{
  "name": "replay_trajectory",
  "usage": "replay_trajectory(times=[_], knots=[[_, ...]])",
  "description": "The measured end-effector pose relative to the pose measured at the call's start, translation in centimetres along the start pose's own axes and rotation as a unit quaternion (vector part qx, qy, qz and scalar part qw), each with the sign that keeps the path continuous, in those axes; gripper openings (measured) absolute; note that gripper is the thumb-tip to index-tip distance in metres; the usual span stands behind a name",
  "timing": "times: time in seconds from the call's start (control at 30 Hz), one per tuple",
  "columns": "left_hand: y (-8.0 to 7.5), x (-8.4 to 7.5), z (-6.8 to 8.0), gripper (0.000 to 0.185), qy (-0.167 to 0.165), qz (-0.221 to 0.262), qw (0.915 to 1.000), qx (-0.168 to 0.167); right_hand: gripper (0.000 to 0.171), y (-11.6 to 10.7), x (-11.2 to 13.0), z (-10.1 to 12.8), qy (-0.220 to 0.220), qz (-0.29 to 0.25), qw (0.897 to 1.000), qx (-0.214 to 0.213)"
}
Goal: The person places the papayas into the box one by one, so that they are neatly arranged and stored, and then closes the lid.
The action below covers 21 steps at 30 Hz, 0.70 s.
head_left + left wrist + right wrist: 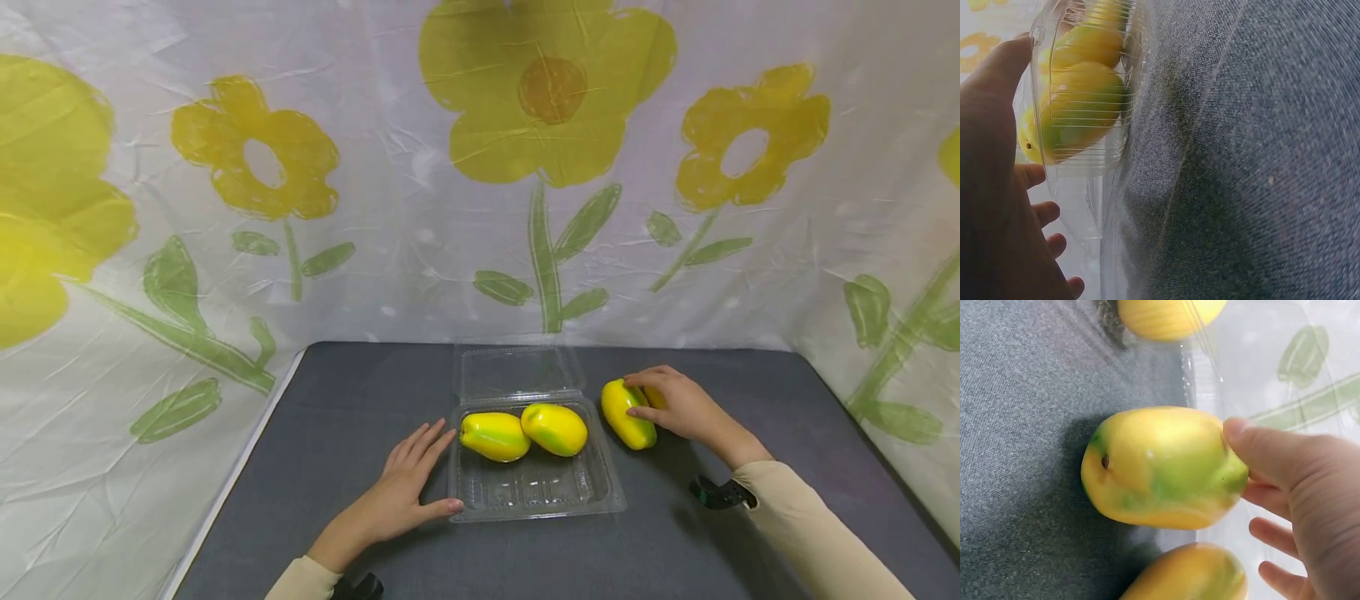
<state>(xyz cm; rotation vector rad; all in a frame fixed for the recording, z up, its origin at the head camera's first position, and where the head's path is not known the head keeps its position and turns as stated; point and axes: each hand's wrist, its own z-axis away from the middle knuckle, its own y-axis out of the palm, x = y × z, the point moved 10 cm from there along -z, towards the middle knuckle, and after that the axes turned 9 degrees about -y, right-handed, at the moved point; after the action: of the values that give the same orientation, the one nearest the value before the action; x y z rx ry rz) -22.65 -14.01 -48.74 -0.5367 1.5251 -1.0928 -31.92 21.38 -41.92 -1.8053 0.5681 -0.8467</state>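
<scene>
A clear plastic clamshell box [536, 507] stands on the table, its lid [517, 375] folded back. Two yellow-green mangoes, a left one [493, 438] and a right one [557, 431], lie side by side in it. My left hand [401, 490] rests at the box's left side, fingers spread and thumb at the rim [1036, 81]. Right of the box, my right hand [684, 407] pinches one end of a third mango [1166, 469] between thumb and fingers. Another mango [1194, 578] lies beside that one, mostly hidden under this hand in the head view.
Dark grey cloth [322, 417] covers the table. Behind and at both sides hangs a white curtain [390, 167] printed with yellow flowers. Each wrist wears a black band, such as the right one [720, 493].
</scene>
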Motion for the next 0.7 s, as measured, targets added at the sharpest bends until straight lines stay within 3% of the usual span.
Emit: replay_trajectory(times=[0.43,0.7], knots=[[0.1,0.0,-0.1,0.095,-0.004,0.001,1.0000,0.005,0.035,-0.4,0.3,0.8,-0.030,0.056,0.998,-0.011],[0.1,0.1,-0.1,0.095,-0.004,0.003,1.0000,0.008,0.047,-0.6,-0.5,1.4,-0.018,0.035,0.999,0.005]])
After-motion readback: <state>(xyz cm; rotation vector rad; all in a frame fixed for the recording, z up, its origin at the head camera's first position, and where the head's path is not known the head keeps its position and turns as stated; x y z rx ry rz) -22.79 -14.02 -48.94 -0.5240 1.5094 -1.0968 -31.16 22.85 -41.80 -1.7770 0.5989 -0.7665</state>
